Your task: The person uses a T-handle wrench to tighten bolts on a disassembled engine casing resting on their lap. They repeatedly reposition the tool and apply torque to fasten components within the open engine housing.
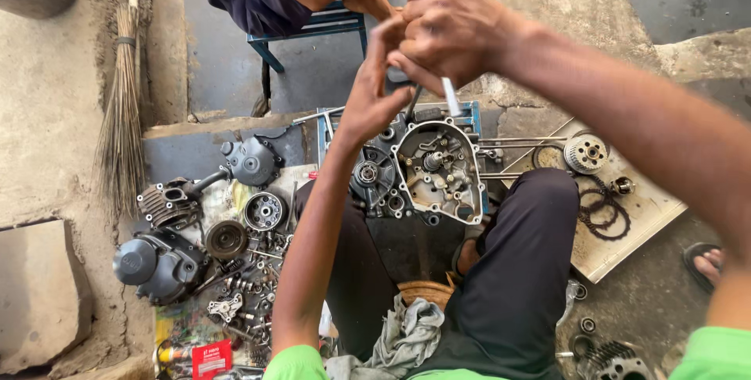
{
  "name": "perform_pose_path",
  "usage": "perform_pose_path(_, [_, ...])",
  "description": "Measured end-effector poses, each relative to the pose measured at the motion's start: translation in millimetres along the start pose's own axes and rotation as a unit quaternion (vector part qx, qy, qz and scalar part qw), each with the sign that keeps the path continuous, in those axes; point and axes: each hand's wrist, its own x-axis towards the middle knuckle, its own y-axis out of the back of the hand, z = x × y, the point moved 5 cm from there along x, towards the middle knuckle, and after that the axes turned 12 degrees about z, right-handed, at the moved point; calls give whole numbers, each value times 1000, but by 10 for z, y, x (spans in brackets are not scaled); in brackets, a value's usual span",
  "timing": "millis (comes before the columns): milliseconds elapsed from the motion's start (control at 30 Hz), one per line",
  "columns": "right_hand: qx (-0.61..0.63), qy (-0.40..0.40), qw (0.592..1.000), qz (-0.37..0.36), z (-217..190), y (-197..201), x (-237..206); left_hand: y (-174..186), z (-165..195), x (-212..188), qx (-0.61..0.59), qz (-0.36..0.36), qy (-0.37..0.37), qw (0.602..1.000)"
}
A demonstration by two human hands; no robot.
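Both my hands are raised close to the camera, above an opened engine crankcase (438, 169) that rests between my knees. My right hand (450, 32) is clenched on a slim metal tool (450, 97) whose shaft points down toward the crankcase. My left hand (379, 87) touches the right hand and holds a small dark part (397, 77) against it; what the part is I cannot tell. Gears and shafts show inside the open crankcase.
Engine covers (160, 263), a cylinder (168, 204), a clutch part (264, 210) and several bolts lie at left. A board (626, 208) at right carries a sprocket (585, 153) and chain (602, 212). Another person sits on a blue stool (313, 28) ahead. A broom (121, 130) leans at left.
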Motion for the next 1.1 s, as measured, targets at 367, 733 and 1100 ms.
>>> perform_pose_path(367, [-73, -141, 981, 116, -164, -64, -5, -261, 666, 30, 202, 174, -202, 942])
perform_pose_path(733, [-7, -178, 970, 163, -113, -93, -183, -423, 779, 173, 205, 226, -208, 929])
perform_pose_path(1100, [-62, -278, 937, 200, -231, -157, -172, -206, 715, 437, 104, 123, -241, 957])
